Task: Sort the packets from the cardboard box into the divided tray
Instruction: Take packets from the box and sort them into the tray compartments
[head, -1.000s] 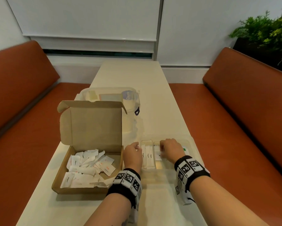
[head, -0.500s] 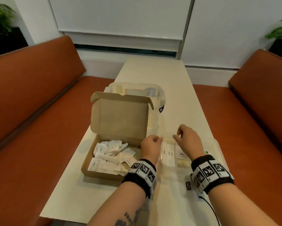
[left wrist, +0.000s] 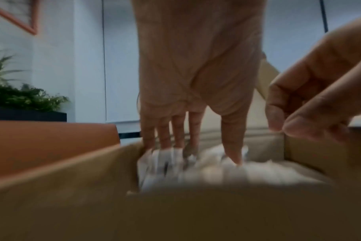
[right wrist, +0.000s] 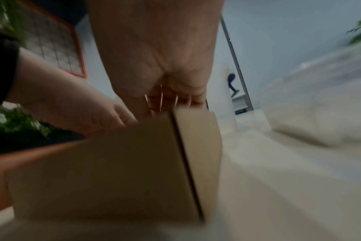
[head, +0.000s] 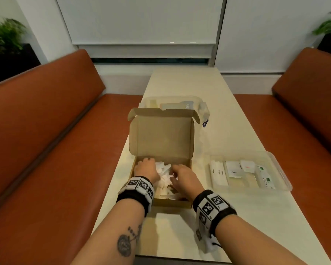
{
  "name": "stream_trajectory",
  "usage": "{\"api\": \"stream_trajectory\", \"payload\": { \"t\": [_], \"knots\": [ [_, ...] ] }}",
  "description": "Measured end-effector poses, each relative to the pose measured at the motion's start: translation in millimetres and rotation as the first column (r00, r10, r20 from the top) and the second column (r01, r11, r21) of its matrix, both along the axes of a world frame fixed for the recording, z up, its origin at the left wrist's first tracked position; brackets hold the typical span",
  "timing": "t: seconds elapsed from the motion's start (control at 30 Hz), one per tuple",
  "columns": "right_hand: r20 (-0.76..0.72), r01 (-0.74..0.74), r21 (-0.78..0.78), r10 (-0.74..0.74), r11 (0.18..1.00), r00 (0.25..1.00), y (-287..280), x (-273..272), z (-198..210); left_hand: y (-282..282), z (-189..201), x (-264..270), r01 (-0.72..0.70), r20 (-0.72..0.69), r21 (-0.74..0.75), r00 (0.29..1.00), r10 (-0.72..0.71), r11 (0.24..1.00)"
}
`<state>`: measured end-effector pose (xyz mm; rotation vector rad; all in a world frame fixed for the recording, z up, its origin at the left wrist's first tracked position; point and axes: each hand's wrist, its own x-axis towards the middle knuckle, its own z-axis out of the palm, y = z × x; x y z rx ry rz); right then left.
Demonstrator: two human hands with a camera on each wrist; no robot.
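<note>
Both my hands were in the brown cardboard box (head: 161,138). My left hand (head: 146,169) fingers (left wrist: 193,130) lay straight on the white paper packets (head: 163,174). I could not tell if my right hand (head: 183,178) held one.

Right hand (right wrist: 155,53) fingertips hidden behind cardboard box (right wrist: 113,171) wall in right wrist view; its grip can't be told. Packets (left wrist: 196,168) smeared by blur in left wrist view. Print on tray (head: 283,180) packets too small to read.
</note>
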<state>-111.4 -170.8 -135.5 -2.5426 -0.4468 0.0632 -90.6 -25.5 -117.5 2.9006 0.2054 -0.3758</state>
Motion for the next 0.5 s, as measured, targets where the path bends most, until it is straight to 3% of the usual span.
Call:
{"api": "stream_trajectory", "payload": {
  "t": [0.07,0.2,0.5],
  "knots": [
    [0.031,0.014,-0.016,-0.014,1.000,0.999,0.9,-3.6,-9.8,0.9,-13.2,-0.1,0.070,-0.003,0.085,0.998,-0.070,0.994],
    [0.095,0.024,-0.072,-0.017,0.997,0.995,2.6,-7.8,-18.8,-6.2,-28.0,1.3,0.080,0.050,0.152,0.995,-0.088,0.985],
    [0.103,0.024,-0.170,-0.007,0.985,0.995,3.7,-10.0,-17.3,-13.1,-29.9,7.8,0.137,0.072,0.067,0.987,-0.141,0.988]
  ]
}}
